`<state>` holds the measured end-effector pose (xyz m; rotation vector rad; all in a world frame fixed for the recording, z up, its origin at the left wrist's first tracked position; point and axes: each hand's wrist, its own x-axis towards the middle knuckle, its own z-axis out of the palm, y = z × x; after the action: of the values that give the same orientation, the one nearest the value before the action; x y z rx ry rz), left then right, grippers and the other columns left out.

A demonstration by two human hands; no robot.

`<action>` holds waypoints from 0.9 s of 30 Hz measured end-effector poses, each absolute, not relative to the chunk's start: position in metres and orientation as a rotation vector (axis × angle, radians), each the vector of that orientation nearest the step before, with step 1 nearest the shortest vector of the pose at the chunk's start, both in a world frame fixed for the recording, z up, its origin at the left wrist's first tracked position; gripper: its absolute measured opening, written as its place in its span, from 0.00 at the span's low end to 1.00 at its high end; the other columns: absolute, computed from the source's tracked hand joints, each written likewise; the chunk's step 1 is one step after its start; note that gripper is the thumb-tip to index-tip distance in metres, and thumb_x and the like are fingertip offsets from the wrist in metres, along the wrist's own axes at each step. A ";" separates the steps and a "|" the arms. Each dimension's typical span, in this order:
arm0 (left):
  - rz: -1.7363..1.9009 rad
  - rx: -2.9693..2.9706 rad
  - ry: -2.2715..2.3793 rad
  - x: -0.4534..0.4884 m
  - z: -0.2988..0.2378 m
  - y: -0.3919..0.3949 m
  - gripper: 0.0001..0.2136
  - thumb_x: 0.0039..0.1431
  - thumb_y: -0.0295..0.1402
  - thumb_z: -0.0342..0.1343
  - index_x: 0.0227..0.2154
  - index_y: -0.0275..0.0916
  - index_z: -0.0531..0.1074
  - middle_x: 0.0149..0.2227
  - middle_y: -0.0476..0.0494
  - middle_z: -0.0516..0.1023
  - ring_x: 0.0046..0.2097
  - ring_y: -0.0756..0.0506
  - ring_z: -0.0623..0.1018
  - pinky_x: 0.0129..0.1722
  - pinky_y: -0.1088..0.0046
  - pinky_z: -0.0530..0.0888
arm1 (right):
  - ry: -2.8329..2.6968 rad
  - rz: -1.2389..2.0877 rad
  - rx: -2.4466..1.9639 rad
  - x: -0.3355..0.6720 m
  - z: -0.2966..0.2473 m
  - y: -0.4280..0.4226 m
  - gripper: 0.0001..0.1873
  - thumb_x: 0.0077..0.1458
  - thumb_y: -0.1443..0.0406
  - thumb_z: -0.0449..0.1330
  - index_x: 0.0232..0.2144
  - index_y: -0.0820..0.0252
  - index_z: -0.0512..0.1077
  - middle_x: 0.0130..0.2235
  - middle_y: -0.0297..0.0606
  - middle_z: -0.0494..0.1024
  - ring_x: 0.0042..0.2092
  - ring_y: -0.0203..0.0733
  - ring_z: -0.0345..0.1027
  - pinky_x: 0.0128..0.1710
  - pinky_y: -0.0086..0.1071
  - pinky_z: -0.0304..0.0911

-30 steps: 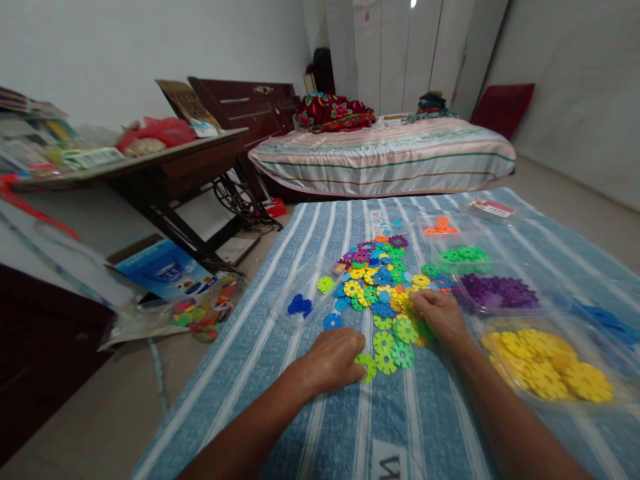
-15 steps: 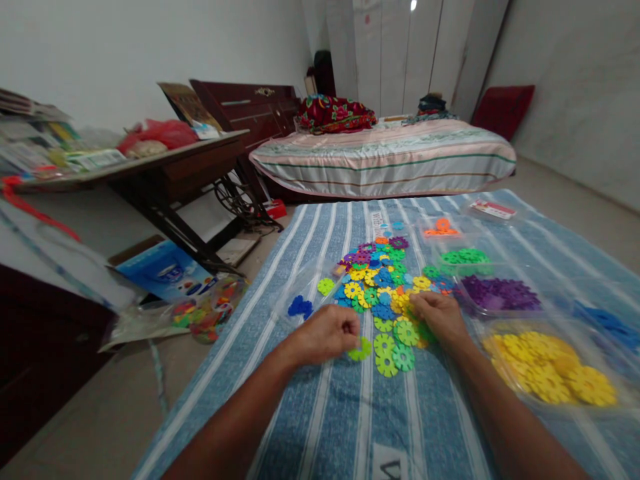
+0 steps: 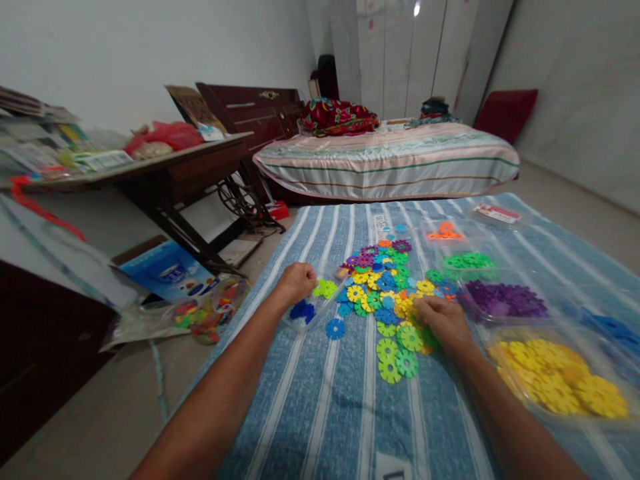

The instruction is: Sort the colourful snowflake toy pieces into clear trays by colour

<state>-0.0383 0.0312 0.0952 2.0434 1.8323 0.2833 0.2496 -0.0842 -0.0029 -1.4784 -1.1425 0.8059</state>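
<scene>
The left hand (image 3: 297,283) is closed into a fist, fingers together, over the clear tray (image 3: 320,305), just beside the lime-green snowflake discs (image 3: 326,288) inside it. The right hand (image 3: 443,320) lies on the mixed pile of discs (image 3: 380,283) on the striped blue cloth (image 3: 325,400). Its fingers are bent onto green ones, and I cannot tell whether they grip.

Just one head cam, it looked forward and down at the striped mat (image 3: 320,400), sat pretty close to the left hand (image 3: 296,283) and right hand (image 3: 443,320) mid-frame, bed (image 3: 390,163) upper middle.
</scene>
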 end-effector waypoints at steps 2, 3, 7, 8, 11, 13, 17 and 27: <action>0.257 2.060 1.868 -0.037 0.091 0.036 0.03 0.46 0.27 0.54 0.22 0.37 0.72 0.17 0.53 0.71 0.25 0.51 0.74 0.26 0.78 0.65 | -1.142 0.801 -1.490 0.250 -0.004 -0.084 0.26 0.47 0.46 0.59 0.13 0.59 0.67 0.16 0.33 0.64 0.21 0.33 0.56 0.22 0.29 0.51; 0.239 2.087 1.883 -0.037 0.090 0.039 0.04 0.46 0.27 0.53 0.23 0.37 0.73 0.18 0.52 0.72 0.27 0.50 0.74 0.28 0.78 0.65 | -1.141 0.801 -1.490 0.250 -0.004 -0.084 0.25 0.47 0.46 0.59 0.13 0.59 0.67 0.16 0.33 0.64 0.21 0.33 0.56 0.22 0.29 0.52; 0.203 2.273 1.945 -0.037 0.087 0.045 0.07 0.48 0.25 0.53 0.27 0.37 0.75 0.28 0.47 0.79 0.35 0.47 0.77 0.34 0.76 0.67 | -1.139 0.814 -1.478 0.250 -0.004 -0.084 0.25 0.46 0.46 0.60 0.13 0.59 0.67 0.16 0.33 0.64 0.21 0.34 0.56 0.22 0.29 0.51; 0.208 2.311 1.951 -0.038 0.087 0.045 0.07 0.49 0.26 0.52 0.29 0.37 0.76 0.31 0.45 0.80 0.36 0.47 0.77 0.36 0.76 0.68 | -1.137 0.816 -1.477 0.250 -0.005 -0.083 0.25 0.46 0.46 0.60 0.13 0.59 0.67 0.16 0.32 0.64 0.21 0.34 0.56 0.22 0.28 0.51; 0.233 2.368 1.923 -0.038 0.089 0.040 0.09 0.52 0.28 0.51 0.32 0.37 0.76 0.35 0.43 0.80 0.37 0.46 0.77 0.39 0.74 0.68 | -1.134 0.814 -1.474 0.250 -0.006 -0.083 0.25 0.47 0.47 0.59 0.13 0.59 0.66 0.16 0.32 0.64 0.21 0.34 0.55 0.22 0.28 0.50; 0.276 2.383 1.886 -0.037 0.093 0.034 0.09 0.53 0.30 0.51 0.32 0.37 0.76 0.35 0.43 0.80 0.37 0.46 0.77 0.40 0.74 0.69 | -1.129 0.812 -1.463 0.249 -0.006 -0.083 0.25 0.47 0.47 0.59 0.13 0.59 0.66 0.16 0.32 0.64 0.21 0.33 0.55 0.22 0.28 0.50; 0.430 2.336 1.776 -0.027 0.106 0.012 0.09 0.54 0.33 0.50 0.29 0.38 0.75 0.31 0.46 0.79 0.36 0.47 0.76 0.38 0.74 0.69 | -1.113 0.819 -1.446 0.249 -0.005 -0.083 0.25 0.46 0.46 0.60 0.13 0.59 0.65 0.16 0.32 0.63 0.21 0.33 0.55 0.22 0.28 0.52; -0.118 2.338 1.256 0.028 0.096 -0.066 0.10 0.56 0.37 0.51 0.27 0.38 0.73 0.28 0.48 0.75 0.32 0.48 0.73 0.33 0.74 0.65 | -1.135 0.806 -1.446 0.249 -0.006 -0.083 0.26 0.46 0.45 0.60 0.13 0.59 0.67 0.16 0.33 0.64 0.21 0.34 0.55 0.21 0.28 0.50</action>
<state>0.0284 -0.0660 0.0956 2.3383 1.2558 -0.1183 0.2494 -0.0829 -0.0057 -1.4462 -1.1353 0.8065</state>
